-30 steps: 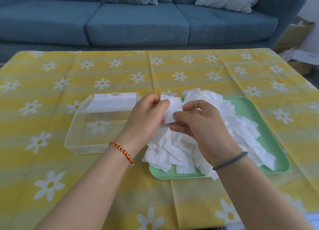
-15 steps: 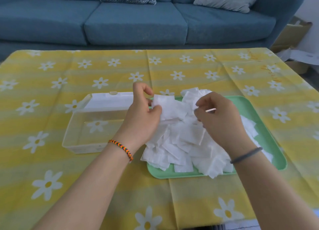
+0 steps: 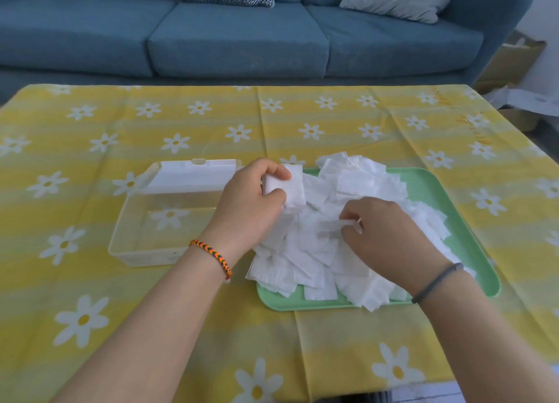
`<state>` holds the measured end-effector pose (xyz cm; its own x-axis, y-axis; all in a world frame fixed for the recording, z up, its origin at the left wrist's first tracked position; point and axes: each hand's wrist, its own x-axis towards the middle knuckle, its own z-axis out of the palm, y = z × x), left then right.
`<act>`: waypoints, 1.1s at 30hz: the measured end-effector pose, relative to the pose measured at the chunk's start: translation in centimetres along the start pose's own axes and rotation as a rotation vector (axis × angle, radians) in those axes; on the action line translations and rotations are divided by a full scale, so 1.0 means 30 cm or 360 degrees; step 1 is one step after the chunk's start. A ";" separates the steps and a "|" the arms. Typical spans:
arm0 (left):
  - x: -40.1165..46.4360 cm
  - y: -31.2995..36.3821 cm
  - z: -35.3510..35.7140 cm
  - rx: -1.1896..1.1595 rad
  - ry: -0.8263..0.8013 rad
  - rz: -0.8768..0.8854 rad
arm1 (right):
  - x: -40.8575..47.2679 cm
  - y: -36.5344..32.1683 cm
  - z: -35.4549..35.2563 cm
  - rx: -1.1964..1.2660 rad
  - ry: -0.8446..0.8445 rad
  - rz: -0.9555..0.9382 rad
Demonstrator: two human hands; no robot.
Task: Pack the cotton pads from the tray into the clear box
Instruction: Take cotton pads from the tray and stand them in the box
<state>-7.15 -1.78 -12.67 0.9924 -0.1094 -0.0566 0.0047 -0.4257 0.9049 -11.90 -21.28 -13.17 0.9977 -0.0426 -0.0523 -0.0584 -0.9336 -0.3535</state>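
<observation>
White cotton pads [image 3: 314, 251] heap our green tray [image 3: 453, 203] | clear box [image 3: 163, 221] holds none | left hand [image 3: 251, 203] grips a small stack [image 3: 292, 188] | right hand [image 3: 384, 236] pinches one pad [image 3: 335, 230]

Both my forearms reach forward from the bottom edge, bare, angled in toward each other.

My left hand [image 3: 248, 203]: raised a little, back of the hand up, fingers curled over and thumb underneath, gripping a small stack of cotton pads [image 3: 292, 188] by its left end. Braided orange-and-dark bracelet [image 3: 213, 256] on that wrist.

My right hand [image 3: 390, 233]: lower, palm down, knuckles toward me. Fingertips [image 3: 351, 224] bunched together, pinching the edge of a single pad [image 3: 332, 225]. Dark band [image 3: 437, 281] round that wrist.

The two hands sit near each other, not touching.
</observation>
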 end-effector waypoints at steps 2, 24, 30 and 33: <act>0.000 -0.003 -0.002 0.0014 -0.0010 0.0003 | 0.001 -0.003 -0.020 0.0184 0.0164 0.0037; -0.007 0.038 0.021 -0.0413 -0.0095 -0.0264 | 0.015 -0.131 -0.076 0.2369 -0.0026 0.0546; -0.008 0.041 0.010 -0.0395 -0.0063 -0.0116 | 0.020 -0.128 -0.062 0.2110 -0.0089 0.0492; -0.009 0.034 0.001 -0.0236 -0.0074 -0.0034 | 0.028 -0.108 -0.072 0.2085 -0.0112 0.0481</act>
<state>-7.41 -2.21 -11.75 0.9851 -0.1446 -0.0927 0.0472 -0.2914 0.9554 -10.79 -19.07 -10.06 0.9386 -0.1295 -0.3198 -0.3028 0.1351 -0.9434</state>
